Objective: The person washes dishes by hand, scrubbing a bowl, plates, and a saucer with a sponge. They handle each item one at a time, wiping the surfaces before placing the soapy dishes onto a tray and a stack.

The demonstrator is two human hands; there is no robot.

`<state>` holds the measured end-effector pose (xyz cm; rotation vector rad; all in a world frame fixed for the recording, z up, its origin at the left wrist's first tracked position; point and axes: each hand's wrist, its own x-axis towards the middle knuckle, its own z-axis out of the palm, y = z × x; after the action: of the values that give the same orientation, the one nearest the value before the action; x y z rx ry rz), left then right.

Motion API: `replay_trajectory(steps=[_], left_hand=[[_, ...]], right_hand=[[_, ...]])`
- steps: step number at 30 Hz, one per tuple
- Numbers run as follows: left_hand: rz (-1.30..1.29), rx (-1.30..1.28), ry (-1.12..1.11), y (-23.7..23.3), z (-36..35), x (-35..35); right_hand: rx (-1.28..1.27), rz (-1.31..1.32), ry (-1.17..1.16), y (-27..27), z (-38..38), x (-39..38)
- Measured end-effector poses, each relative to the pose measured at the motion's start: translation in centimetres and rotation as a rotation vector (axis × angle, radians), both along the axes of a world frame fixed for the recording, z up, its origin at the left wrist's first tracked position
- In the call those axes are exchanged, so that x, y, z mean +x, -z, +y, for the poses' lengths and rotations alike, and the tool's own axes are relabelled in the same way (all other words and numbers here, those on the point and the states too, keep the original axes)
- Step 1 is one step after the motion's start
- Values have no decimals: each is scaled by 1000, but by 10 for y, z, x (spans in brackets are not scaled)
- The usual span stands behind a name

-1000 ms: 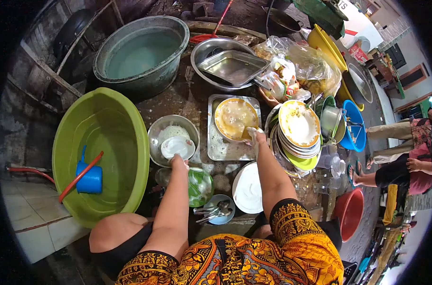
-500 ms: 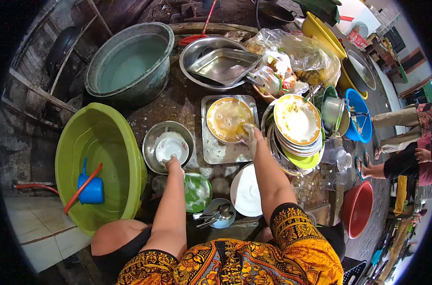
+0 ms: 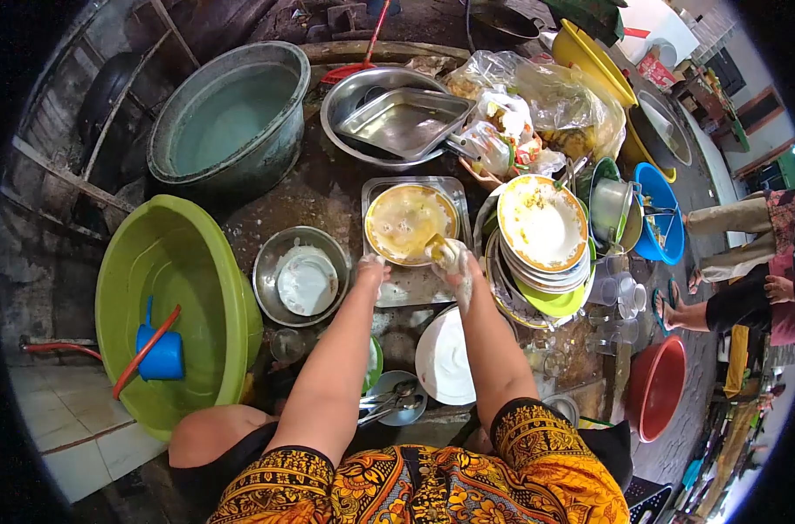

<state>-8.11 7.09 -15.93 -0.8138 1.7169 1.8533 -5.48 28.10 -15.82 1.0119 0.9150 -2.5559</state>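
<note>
My left hand [image 3: 373,272] is at the lower left edge of the rectangular metal tray [image 3: 454,185], its fingers partly curled; whether it grips anything cannot be made out. In my right hand [image 3: 454,260], covered with suds, is a yellow sponge [image 3: 435,246] at the lower right rim of an orange-rimmed plate [image 3: 408,220]. Cloudy liquid fills that plate, which rests on the tray. Left of my left hand, a steel bowl [image 3: 265,278] holds a soapy white bowl [image 3: 307,284]. A sudsy white plate [image 3: 445,358] lies below my right hand.
Stacked plates [image 3: 542,223] stand right of the tray, near glasses [image 3: 625,293]. A green tub [image 3: 227,323] and a grey basin [image 3: 227,113] of water are at left. Spoons lie in a small bowl [image 3: 406,410]. A red basin [image 3: 658,384] and another person [image 3: 747,227] are at right.
My left hand has left the white bowl inside the steel bowl and moved right to the tray's edge. My right hand, with the sponge, has shifted slightly left and down.
</note>
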Motion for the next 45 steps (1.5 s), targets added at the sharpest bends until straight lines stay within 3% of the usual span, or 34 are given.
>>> replay_trajectory(steps=[3,4,6,7,8,10,12,14,16,18,20,22,25,26,28,30,31,32,34,35,36,38,39,41,42,43,45], left_hand=[[-100,215,-62,23,13,-6],[-145,301,-60,23,15,-9],[-179,289,-85,16,25,-11],[-122,274,-157,9,29,-11],[-65,260,-230,1,33,-11],[-104,219,-292,12,38,-15],[0,389,-374,23,37,-17],[41,371,-357,27,37,-19],[51,173,-284,5,34,-20],[72,198,-292,-11,33,-21],[443,26,-398,-8,31,-27],[481,-99,-320,-17,21,-31],[569,-436,-94,-61,2,-24],[577,-440,-80,-76,-1,-19],[642,-518,-64,-101,-5,-10],[637,-597,9,-114,-13,-7],[698,-450,-62,-111,-20,-9],[754,-300,-130,-108,-25,-12],[654,110,-278,-170,-34,5],[665,154,-261,-166,-42,4],[676,198,-246,-162,-49,2],[643,179,-205,-177,-48,16],[598,166,-170,-185,-45,24],[556,204,-182,-186,-36,34],[504,237,-194,-180,-35,37],[566,248,-205,-164,-39,33],[514,275,-286,-188,-50,48]], right_hand=[[-450,371,-345,8,2,3],[-446,364,-349,-1,-6,6],[-177,169,-199,-15,-25,12],[-194,170,-227,-22,-32,12],[-185,51,-55,-27,-44,16],[-225,104,-88,-28,-53,21],[-212,97,-23,-29,-65,25],[-217,151,-100,-27,-71,25],[-160,168,-56,-19,-67,28],[-112,183,-7,0,-59,30],[-4,258,-10,26,-38,35],[46,189,-13,7,-39,29],[278,235,268,-62,-79,24],[431,268,96,-94,-89,21],[648,393,189,-96,-124,11],[901,472,-113,-102,-149,13],[989,643,-54,-108,-164,15],[1153,627,-174,-116,-163,25],[1859,536,-388,-90,-145,35],[1824,455,-564,-90,-126,31],[1841,325,-584,-117,-117,24],[2174,416,-491,-118,-97,12],[2177,419,-480,-120,-101,4],[1832,427,-452,-130,-126,-11],[2039,643,-616,-164,-141,9],[1924,696,-546,-193,-157,30],[1810,751,-485,-211,-167,65]])
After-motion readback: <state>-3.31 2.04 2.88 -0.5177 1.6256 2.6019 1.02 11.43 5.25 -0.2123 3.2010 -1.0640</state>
